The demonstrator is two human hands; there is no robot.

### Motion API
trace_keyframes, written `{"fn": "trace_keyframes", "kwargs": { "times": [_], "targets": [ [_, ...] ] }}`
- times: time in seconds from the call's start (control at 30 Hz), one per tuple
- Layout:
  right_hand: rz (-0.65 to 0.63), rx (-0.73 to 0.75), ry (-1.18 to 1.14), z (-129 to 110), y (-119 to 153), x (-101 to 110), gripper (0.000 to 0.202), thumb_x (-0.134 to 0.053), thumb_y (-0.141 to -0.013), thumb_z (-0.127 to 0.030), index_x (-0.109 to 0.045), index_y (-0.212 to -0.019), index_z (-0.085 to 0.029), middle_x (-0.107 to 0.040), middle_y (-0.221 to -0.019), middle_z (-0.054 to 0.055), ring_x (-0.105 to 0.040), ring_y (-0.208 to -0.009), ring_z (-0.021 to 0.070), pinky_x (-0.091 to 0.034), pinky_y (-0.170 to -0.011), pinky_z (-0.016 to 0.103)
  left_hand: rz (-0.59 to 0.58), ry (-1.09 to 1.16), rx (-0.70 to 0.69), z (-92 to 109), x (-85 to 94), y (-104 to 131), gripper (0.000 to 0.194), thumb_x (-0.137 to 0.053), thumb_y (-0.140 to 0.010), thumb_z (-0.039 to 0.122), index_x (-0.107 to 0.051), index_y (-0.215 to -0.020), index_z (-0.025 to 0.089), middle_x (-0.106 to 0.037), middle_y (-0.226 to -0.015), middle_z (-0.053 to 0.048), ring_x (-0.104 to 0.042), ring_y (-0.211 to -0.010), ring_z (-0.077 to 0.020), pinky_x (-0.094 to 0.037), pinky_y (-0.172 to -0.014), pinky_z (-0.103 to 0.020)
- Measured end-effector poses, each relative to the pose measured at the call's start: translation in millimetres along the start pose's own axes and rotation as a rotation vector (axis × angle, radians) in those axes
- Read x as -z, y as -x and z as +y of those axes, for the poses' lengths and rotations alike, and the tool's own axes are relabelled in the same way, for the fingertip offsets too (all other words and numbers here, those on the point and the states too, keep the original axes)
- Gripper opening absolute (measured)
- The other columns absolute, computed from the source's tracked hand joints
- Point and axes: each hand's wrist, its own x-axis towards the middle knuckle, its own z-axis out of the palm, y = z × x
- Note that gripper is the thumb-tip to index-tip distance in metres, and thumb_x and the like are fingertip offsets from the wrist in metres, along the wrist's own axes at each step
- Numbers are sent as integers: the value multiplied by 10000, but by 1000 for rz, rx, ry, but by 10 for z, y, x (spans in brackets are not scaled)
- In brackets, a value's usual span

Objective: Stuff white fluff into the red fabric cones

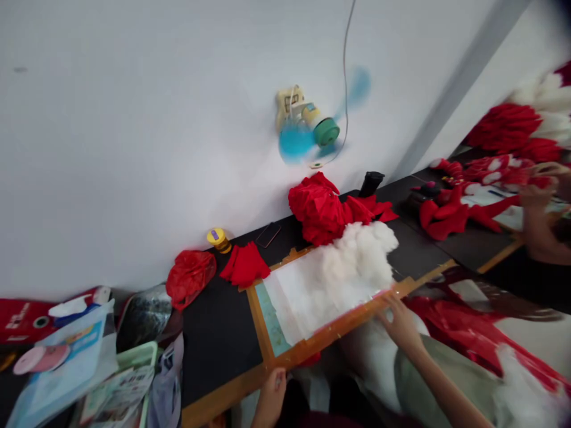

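My left hand (271, 392) is at the front edge of the table, below the left corner of the taped work area. Its fingers are curled with the thumb against them, and whatever they may hold is hidden. My right hand (397, 321) is by the taped front edge farther right, thumb and fingers apart, with nothing visible between them. Just beyond it a heap of white stuffing (363, 252) rests on a white sheet (297, 291). Brown tape (321, 342) frames this sheet. Behind the stuffing is a pile of red fabric pieces (314, 205).
A blue-bladed fan (326, 132) spins on the wall. Along the back lie a phone (268, 235), a yellow-lidded jar (218, 239), red cloth (245, 264) and a red bag (190, 276). A green basket (151, 356) stands left. Another person's hands (539, 187) work at right.
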Motion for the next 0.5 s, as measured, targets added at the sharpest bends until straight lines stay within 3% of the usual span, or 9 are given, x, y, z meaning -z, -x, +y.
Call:
{"fn": "trace_keyframes", "kwargs": {
  "times": [0.1, 0.2, 0.27, 0.37, 0.5],
  "targets": [
    [-311, -8, -80, -182, 768, -105, 322, -551, -721, -401, -701, -973, -269, -724, -1122, 118, -641, -1137, 389, -494, -1018, 527, 1, 60, -3, -32, 179, -103, 370, -593, -785, 493, -679, -984, 193, -739, -1018, -87, -699, -918, -252, -537, -818, -333],
    [-445, -84, -106, -295, 1403, -209, 290, -574, -658, -384, -734, -888, -308, -764, -1023, 76, -703, -1015, 376, -558, -938, 491, 0, 112, -26, -138, 269, -252, 433, -547, -800, 503, -653, -1041, 159, -731, -1044, -119, -701, -864, -232, -538, -780, -322],
    [-516, -85, -115, -296, 1613, -248, 333, -570, -636, -372, -755, -891, -262, -773, -990, 88, -725, -950, 351, -575, -914, 453, 4, 129, -58, -205, 295, -334, 432, -512, -815, 483, -647, -1041, 140, -733, -1024, -136, -703, -830, -227, -541, -759, -317],
    [-578, -32, -122, -222, 1510, -269, 343, -547, -685, -386, -766, -921, -267, -782, -963, 79, -742, -828, 311, -603, -821, 427, 48, 57, -184, -194, 330, -417, 384, -440, -863, 423, -658, -1003, 139, -745, -938, -123, -706, -746, -215, -544, -719, -310],
    [-579, 89, -95, -225, 829, -338, 330, -519, -739, -380, -760, -944, -286, -783, -966, 85, -744, -791, 303, -600, -791, 424, 264, -65, -325, 125, 485, -596, 292, -421, -906, 295, -664, -1006, 169, -738, -944, -91, -700, -855, -197, -528, -811, -299]
  ]
}}
